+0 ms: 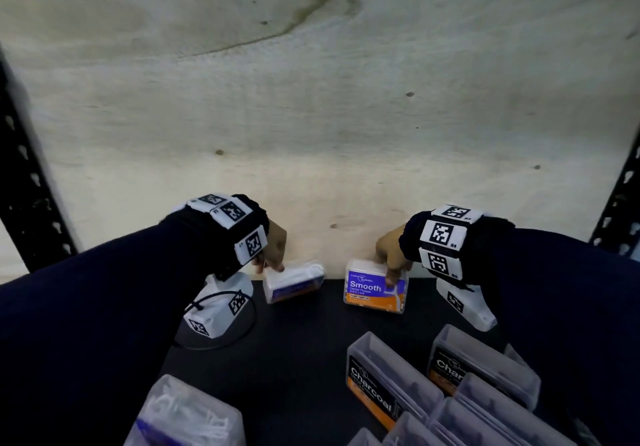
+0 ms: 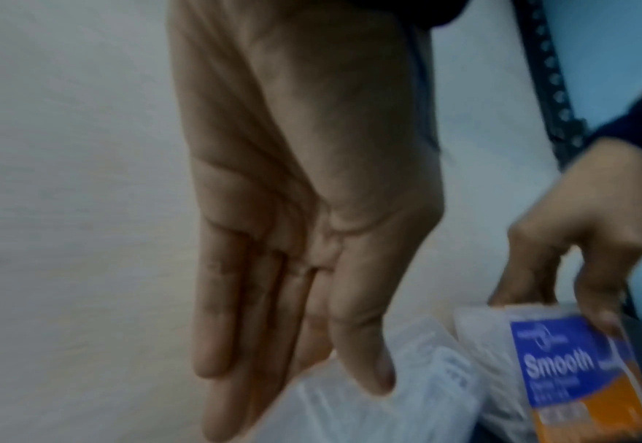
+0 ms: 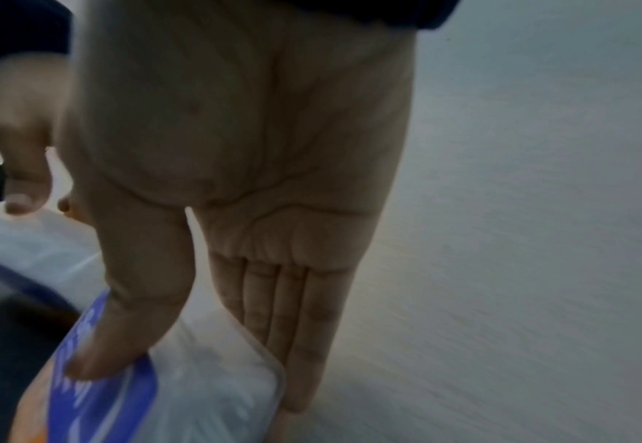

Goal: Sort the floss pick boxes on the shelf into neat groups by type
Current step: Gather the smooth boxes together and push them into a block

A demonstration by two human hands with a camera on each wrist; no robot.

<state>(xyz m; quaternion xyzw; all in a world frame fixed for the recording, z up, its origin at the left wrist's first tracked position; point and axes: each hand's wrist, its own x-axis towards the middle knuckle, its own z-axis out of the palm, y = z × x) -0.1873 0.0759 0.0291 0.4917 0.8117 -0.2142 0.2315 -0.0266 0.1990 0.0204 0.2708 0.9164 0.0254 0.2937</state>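
Two clear "Smooth" floss pick boxes with purple and orange labels stand at the back of the dark shelf [image 1: 298,348], against the pale board. My left hand [image 1: 272,265] pinches the left end of the tilted left Smooth box [image 1: 293,282]; in the left wrist view its thumb [image 2: 369,368] lies on the front of that box [image 2: 406,398] and the straight fingers reach behind it. My right hand [image 1: 391,272] pinches the upright right Smooth box [image 1: 375,288], thumb [image 3: 99,356] on the label, fingers [image 3: 296,359] behind the box [image 3: 206,401].
Several black-labelled Charcoal boxes [image 1: 377,379] crowd the front right of the shelf. Another clear box of white picks [image 1: 187,414] sits at the front left. Black perforated uprights [image 1: 24,182] frame both sides. The pale board [image 1: 311,116] closes the back.
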